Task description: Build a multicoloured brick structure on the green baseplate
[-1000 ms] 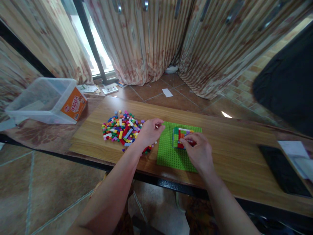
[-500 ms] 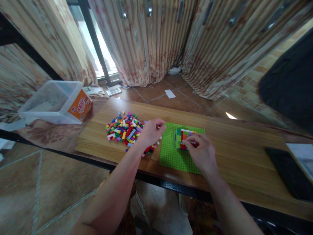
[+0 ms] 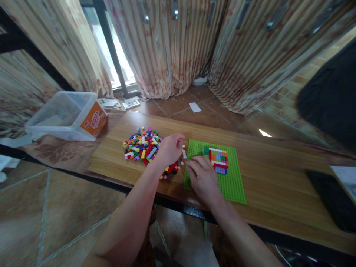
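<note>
My left hand hovers over the right side of a heap of small colourful toy bricks. Its fingers are curled together, and whatever they may hold is hidden. My right hand lies over the left part of a green studded baseplate. Its thumb and fingers are drawn together at the plate's left edge, close to a few loose white bricks; I cannot make out what is between them. On the plate, a block of bricks in many-coloured rows stands beyond my right hand, partly covered by it.
A clear plastic bin with an orange label stands at the left end, beside the wooden board. A dark flat object and white paper lie at the right. Striped curtains hang behind the table.
My right hand has moved left, off the brick block to the baseplate's left edge, uncovering more of the coloured rows. My left hand stays over the heap. The view has shifted slightly.
</note>
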Available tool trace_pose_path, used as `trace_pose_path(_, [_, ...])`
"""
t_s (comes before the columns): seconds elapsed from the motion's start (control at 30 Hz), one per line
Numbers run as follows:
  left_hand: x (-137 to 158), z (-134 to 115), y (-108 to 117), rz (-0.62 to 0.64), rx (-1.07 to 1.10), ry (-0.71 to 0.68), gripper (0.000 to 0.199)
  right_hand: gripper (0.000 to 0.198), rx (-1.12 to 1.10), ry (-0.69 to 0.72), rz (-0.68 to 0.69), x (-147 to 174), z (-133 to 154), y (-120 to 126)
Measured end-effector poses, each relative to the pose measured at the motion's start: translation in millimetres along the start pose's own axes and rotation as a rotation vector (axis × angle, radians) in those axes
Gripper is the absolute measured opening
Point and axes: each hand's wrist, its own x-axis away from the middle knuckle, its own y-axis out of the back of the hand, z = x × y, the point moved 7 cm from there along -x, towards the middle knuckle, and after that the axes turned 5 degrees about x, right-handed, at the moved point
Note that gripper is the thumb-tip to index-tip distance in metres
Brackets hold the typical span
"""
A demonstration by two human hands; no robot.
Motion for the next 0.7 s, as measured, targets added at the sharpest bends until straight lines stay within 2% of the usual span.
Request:
trace_pose_path(0.2, [3, -3, 1, 0.027, -0.059, -0.018, 0.027, 0.024, 0.127, 0.009, 0.107, -5, 3, -22])
trace_pose_path(0.43, [4, -4, 2, 0.035, -0.045, -0.022, 0.026, 0.020, 0.134, 0.000, 0.114, -8, 4, -28])
trace_pose_path(0.53, [4, -3, 2, 0.035, -0.036, -0.027, 0.025, 0.017, 0.053, -0.033, 0.101, -8, 4, -22])
trace_pose_path(0.7, [4, -6, 0, 0.044, -0.010, -0.033, 0.024, 0.010, -0.134, -0.146, -0.004, -7, -10, 6])
